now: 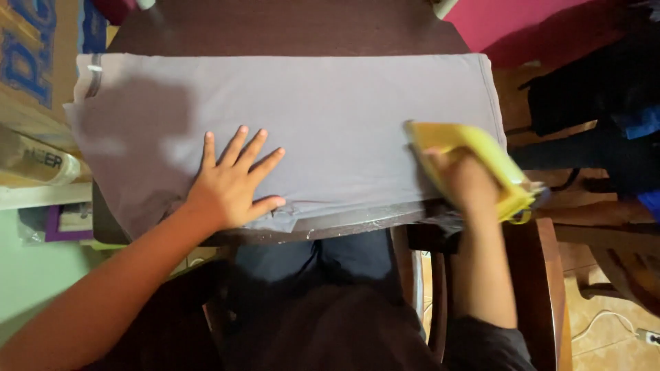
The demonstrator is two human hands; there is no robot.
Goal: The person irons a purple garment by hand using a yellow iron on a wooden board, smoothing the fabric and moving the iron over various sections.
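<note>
We see the left hand (230,185) pressed flat, fingers spread wide, on a grey garment (323,124) laid across a dark table (275,27); the cloth's near edge lies just below the thumb. The right hand (467,182) grips a yellow iron (481,154) at the garment's right edge. Between the hands the cloth is open and smooth. Left of the spread fingers stands a cardboard box (34,62) with blue lettering.

Both arms bare to approx. upper arm; dark short sleeve (481,343) on right arm, dark trousers (309,257), dark top (330,330).
</note>
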